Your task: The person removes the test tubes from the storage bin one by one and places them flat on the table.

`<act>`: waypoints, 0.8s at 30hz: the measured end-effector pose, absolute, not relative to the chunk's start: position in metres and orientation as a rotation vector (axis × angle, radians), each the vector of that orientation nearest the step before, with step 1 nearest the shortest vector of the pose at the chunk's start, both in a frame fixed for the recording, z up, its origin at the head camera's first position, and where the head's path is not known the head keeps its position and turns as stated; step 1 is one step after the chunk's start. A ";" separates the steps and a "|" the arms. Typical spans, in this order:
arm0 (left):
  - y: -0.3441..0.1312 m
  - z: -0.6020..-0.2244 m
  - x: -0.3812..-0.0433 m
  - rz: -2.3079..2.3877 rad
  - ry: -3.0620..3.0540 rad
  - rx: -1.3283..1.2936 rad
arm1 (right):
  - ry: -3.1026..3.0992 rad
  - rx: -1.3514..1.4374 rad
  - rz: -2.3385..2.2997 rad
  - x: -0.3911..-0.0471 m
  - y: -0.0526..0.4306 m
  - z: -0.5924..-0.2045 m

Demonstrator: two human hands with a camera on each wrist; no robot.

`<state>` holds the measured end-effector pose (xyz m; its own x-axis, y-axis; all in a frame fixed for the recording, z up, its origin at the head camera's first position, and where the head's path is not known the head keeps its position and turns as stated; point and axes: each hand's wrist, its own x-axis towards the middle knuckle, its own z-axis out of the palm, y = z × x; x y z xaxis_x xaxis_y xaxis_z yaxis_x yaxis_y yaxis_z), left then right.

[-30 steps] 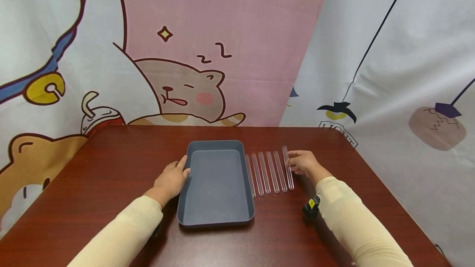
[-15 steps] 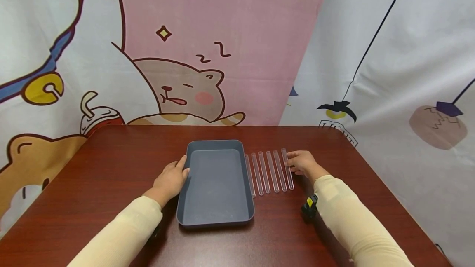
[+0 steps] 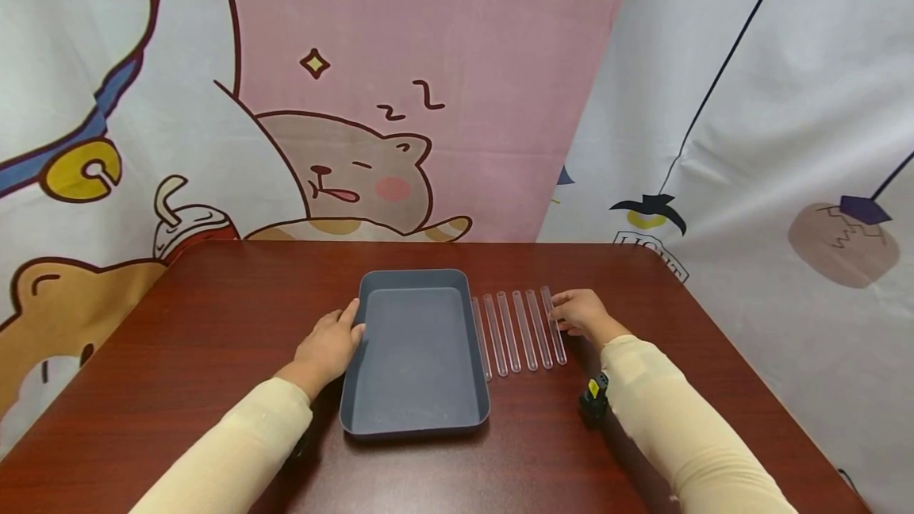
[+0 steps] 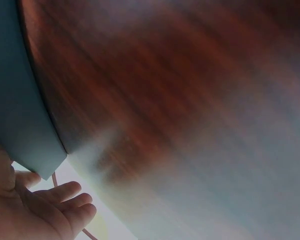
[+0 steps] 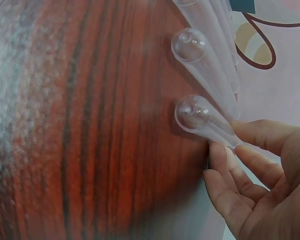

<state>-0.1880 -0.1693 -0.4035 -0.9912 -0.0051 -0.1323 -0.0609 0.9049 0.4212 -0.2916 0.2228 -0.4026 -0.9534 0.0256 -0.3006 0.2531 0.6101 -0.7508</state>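
A dark grey rectangular tray (image 3: 416,355) lies near the middle of the table. At its left edge, my left hand (image 3: 324,347) touches the side with fingers loosely extended; the left wrist view shows the fingers (image 4: 70,200) beside the tray's corner. Several clear test tubes (image 3: 508,335) lie in a row to the right of the tray, rounded ends toward me. My right hand (image 3: 584,313) pinches the rightmost test tube (image 5: 197,114) between thumb and fingertips, toward its far end. That tube lies nearly in line with its neighbours.
The reddish-brown wooden table (image 3: 236,324) extends around the tray. Behind it hangs a cartoon-printed cloth (image 3: 500,101), right at the table's far edge. A small black device (image 3: 594,400) sits under my right wrist.
The far end of the rightmost test tube has come slightly down and left, bringing it closer to the row. My right hand shifted slightly with it; the left hand and tray stay put.
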 end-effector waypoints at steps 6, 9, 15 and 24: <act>-0.169 -0.403 -0.188 0.659 2.943 -0.042 | 2.596 0.225 -1.225 -0.292 0.222 -0.402; -0.169 -0.404 -0.188 0.652 2.948 -0.035 | 2.605 0.224 -1.204 -0.291 0.221 -0.400; -0.169 -0.403 -0.188 0.647 2.951 -0.033 | 2.625 0.221 -1.170 -0.291 0.220 -0.400; -0.170 -0.404 -0.189 0.638 2.955 -0.028 | 2.616 0.203 -1.193 -0.290 0.221 -0.397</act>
